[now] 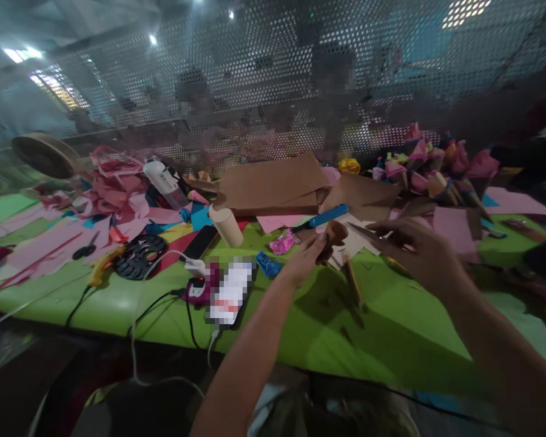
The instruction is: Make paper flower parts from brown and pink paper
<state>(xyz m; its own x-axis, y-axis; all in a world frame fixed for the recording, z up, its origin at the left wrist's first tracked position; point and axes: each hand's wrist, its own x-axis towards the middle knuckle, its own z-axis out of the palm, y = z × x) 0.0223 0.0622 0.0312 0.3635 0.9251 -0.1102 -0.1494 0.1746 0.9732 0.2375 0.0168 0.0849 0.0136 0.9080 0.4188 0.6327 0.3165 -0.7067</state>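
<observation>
My left hand [310, 254] is closed around a curled piece of brown paper [337, 233] above the green table. To its right, my right hand [407, 240] is closed on scissors whose slim metal blades [364, 232] point left toward the brown paper. Fingers hide the handles. Just behind the hands lies a blue utility knife [330, 215], over a pale sheet of paper [357, 243]. A pencil-like stick [352, 282] slants below the paper. Crumpled pink foil [283, 243] and crumpled blue foil [268, 265] rest left of my left hand.
A phone [232, 294] on a cable lies left of my forearm, beside a purple power adapter [202, 285]. Farther left are a yellow glue gun [102, 270] and black scissors [85, 246]. Behind stand a cream cylinder [227, 227], cardboard [273, 182] and paper flowers [432, 161].
</observation>
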